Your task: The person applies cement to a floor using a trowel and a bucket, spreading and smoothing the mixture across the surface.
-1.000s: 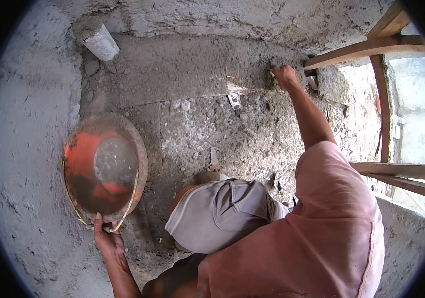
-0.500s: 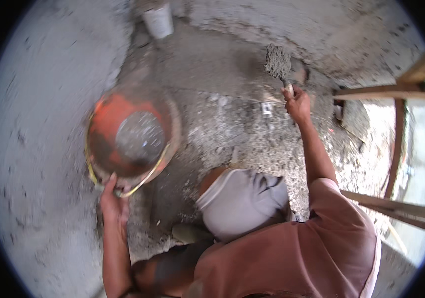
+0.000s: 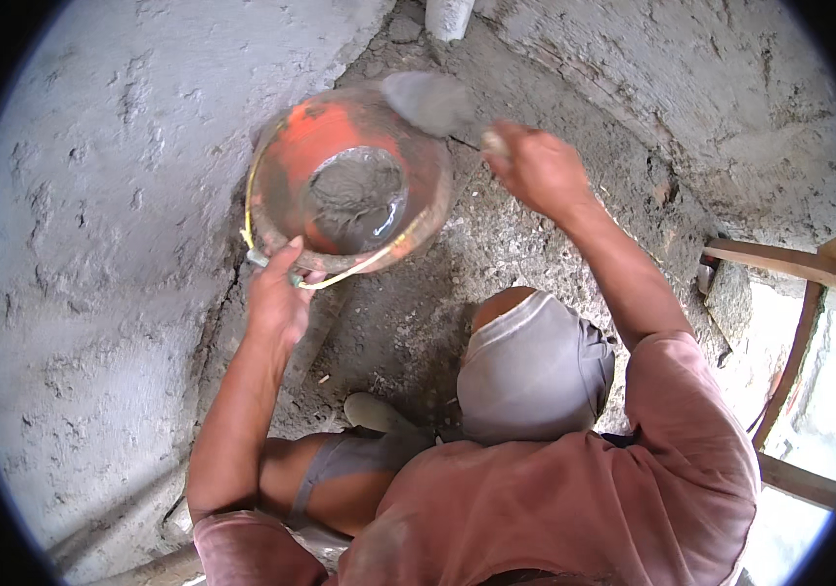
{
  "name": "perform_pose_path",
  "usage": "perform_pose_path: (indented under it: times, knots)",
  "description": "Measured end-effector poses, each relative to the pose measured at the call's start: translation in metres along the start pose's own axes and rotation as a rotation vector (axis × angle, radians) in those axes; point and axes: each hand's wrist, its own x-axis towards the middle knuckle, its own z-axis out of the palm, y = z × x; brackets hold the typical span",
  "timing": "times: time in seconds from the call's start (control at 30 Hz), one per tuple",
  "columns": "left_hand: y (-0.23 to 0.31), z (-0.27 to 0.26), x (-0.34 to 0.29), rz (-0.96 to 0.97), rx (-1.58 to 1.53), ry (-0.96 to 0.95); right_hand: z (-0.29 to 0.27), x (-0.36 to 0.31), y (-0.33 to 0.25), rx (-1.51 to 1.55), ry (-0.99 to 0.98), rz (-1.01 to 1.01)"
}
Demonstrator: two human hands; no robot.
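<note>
A round orange bucket (image 3: 325, 129), smeared with grey, tilts toward me beside the left wall. Wet grey mortar (image 3: 354, 190) sits in its bottom. My left hand (image 3: 279, 295) is closed on the bucket's near rim, by the end of its yellow handle (image 3: 364, 264). Gripped in my right hand (image 3: 540, 168) is a trowel (image 3: 428, 103), its grey blade blurred by motion over the bucket's far right rim. Whether any mortar clings to the blade is not clear.
Rough plastered walls rise at the left (image 3: 125, 195) and far right (image 3: 691, 88). A white pipe-like object (image 3: 449, 18) stands in the far corner. Wooden bars (image 3: 779, 264) frame a bright opening at the right. My bent knee (image 3: 530, 371) is close behind the bucket.
The trowel, heaped with mortar out to the right before, has come left to the bucket's rim, and the heap no longer shows on it. A mortar lump now shows inside the bucket. The view shifted.
</note>
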Motion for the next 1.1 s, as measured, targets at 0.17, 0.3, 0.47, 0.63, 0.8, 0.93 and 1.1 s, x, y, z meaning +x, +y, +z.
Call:
perform_pose_path:
  times: [0.17,0.3,0.47,0.63,0.8,0.93,1.1]
  knots:
    - [-0.012,-0.013,0.009,-0.006,0.023,-0.014,0.001,-0.11,0.16,0.083,0.157,0.559]
    - [-0.018,-0.033,0.013,-0.025,0.031,-0.037,0.037,-0.247,0.29,0.325,0.284,1.213]
    - [-0.013,-0.027,0.013,-0.005,0.064,0.043,0.095,-0.238,0.34,-0.34,-0.011,0.632]
    - [-0.009,-0.005,0.004,0.0,0.039,0.014,0.091,-0.189,0.309,0.443,0.107,1.194]
    - [-0.008,-0.024,0.006,-0.034,0.051,0.029,0.069,-0.198,0.283,0.537,0.263,1.097]
    - [-0.013,-0.027,0.009,-0.012,0.026,0.001,0.039,-0.201,0.25,0.652,0.147,1.149]
    - [-0.013,-0.022,0.009,0.001,0.043,0.013,0.048,-0.162,0.248,0.554,0.079,1.138]
